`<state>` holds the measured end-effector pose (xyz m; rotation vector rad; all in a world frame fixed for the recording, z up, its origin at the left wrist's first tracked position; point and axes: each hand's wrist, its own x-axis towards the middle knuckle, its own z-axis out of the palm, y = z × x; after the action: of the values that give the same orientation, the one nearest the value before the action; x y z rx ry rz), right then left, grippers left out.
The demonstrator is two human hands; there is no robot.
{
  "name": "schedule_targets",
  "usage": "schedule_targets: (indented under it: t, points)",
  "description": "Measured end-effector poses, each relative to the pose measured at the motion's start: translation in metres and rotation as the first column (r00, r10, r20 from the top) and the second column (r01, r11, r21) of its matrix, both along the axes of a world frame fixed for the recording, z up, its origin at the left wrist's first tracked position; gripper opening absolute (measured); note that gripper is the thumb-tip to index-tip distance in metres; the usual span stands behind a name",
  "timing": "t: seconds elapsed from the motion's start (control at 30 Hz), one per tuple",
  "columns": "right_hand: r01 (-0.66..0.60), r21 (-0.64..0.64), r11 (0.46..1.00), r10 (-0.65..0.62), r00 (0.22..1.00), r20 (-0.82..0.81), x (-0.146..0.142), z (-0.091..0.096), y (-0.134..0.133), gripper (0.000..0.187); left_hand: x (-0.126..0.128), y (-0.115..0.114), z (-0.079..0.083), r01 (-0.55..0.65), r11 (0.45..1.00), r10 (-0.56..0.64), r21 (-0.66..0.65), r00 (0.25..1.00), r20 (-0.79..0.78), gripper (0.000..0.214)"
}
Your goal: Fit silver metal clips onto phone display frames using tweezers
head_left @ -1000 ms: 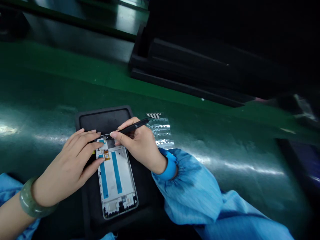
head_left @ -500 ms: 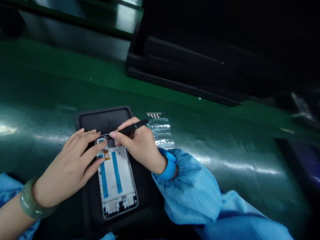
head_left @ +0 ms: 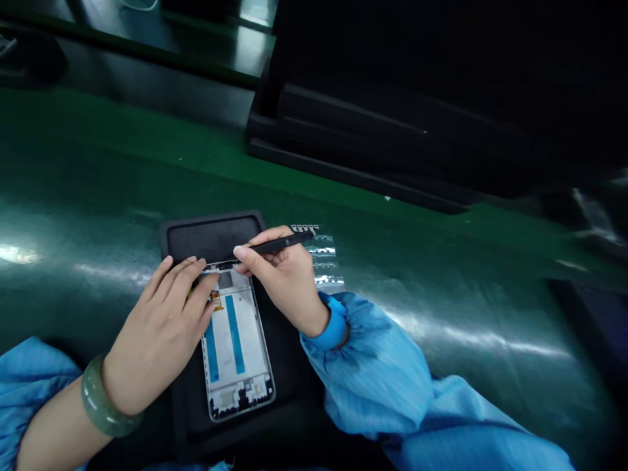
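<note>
A phone mid-frame (head_left: 250,333) with two blue strips and an orange flex cable (head_left: 216,302) lies face-down in a black tray (head_left: 212,232). Over its upper left edge rests my left hand (head_left: 164,317), fingers stretched out and apart, fingertips touching the frame's top corner. My right hand (head_left: 284,278) is closed in a pen-like grip on slim black tweezers (head_left: 282,243). Their working tip is hidden behind my fingers, close to the frame's top edge.
Right of the tray lie a clear film sheet (head_left: 326,261) and several small pale tabs (head_left: 305,228) on the green mat (head_left: 417,261). A large dark structure (head_left: 353,157) stands behind. Another dark object (head_left: 583,327) sits at far right.
My right hand and the tweezers have shifted right, away from the frame's top left. My left hand appears further right, its fingers covering more of the flex cable. The view has shifted slightly.
</note>
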<state>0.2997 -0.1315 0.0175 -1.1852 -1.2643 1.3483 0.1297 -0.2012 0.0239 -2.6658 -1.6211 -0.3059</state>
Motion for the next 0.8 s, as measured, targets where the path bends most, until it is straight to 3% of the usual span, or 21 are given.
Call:
schedule_targets:
  t: [0.23, 0.33, 0.43, 0.57, 0.8]
  points:
    - [0.03, 0.005, 1.0, -0.03, 0.997, -0.072, -0.001, -0.004, 0.002, 0.028, 0.003, -0.002, -0.004, -0.034, 0.999, 0.034, 0.032, 0.999, -0.018, 0.039]
    - [0.012, 0.087, 0.996, -0.009, 0.999, -0.039, 0.0, -0.003, 0.003, 0.024, 0.004, -0.002, -0.004, -0.044, 0.998, 0.045, 0.034, 0.999, -0.02, 0.039]
    - [-0.09, 0.194, 0.977, 0.085, 0.996, 0.036, -0.001, 0.0, 0.007, 0.018, 0.004, -0.002, -0.004, -0.05, 0.998, 0.05, 0.031, 0.999, -0.016, 0.039]
    - [-0.268, 0.243, 0.932, 0.252, 0.963, 0.094, -0.002, 0.003, 0.016, 0.011, 0.004, -0.001, -0.004, -0.064, 0.997, 0.063, 0.033, 0.998, 0.002, 0.039]
    - [-0.397, 0.316, 0.862, 0.31, 0.905, 0.293, 0.0, 0.005, 0.019, 0.006, 0.004, -0.001, -0.001, -0.063, 0.998, 0.063, 0.016, 0.998, 0.028, 0.038]
